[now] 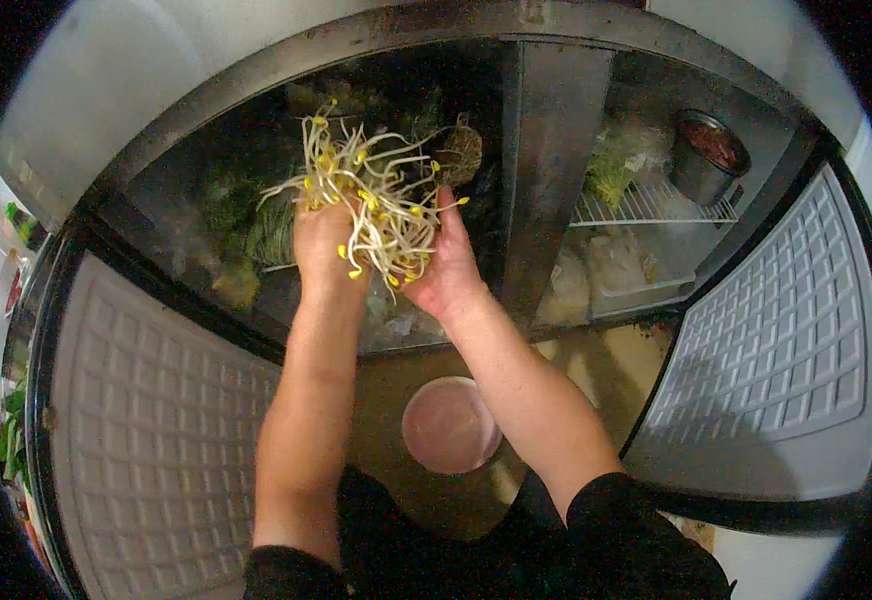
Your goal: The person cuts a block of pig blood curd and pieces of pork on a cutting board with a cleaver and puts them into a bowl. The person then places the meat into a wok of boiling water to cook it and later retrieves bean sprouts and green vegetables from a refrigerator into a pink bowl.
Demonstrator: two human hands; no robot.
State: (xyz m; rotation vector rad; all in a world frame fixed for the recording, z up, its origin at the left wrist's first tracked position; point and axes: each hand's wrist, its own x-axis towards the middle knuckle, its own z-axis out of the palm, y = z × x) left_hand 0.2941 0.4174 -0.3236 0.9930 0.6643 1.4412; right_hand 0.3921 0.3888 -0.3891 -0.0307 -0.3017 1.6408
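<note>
A loose bunch of soybean sprouts (391,217), white-stemmed with yellow heads, is held up before the open left side of a refrigerator. My left hand (327,232) is closed on the bunch from the left; sprouts cover its fingers. My right hand (451,259) lies against the right side of the bunch, palm towards it and thumb pointing up, with its other fingers partly hidden under the stems. Just beyond my right thumb is a brownish, rounded thing (460,155) that I cannot identify.
Both refrigerator doors, left (158,397) and right (773,322), stand open around a central post (556,172). Right of it, a dark metal pot (706,161) and leafy greens (610,174) rest on a wire shelf (646,206). A round pinkish container (451,425) is on the floor below my forearms.
</note>
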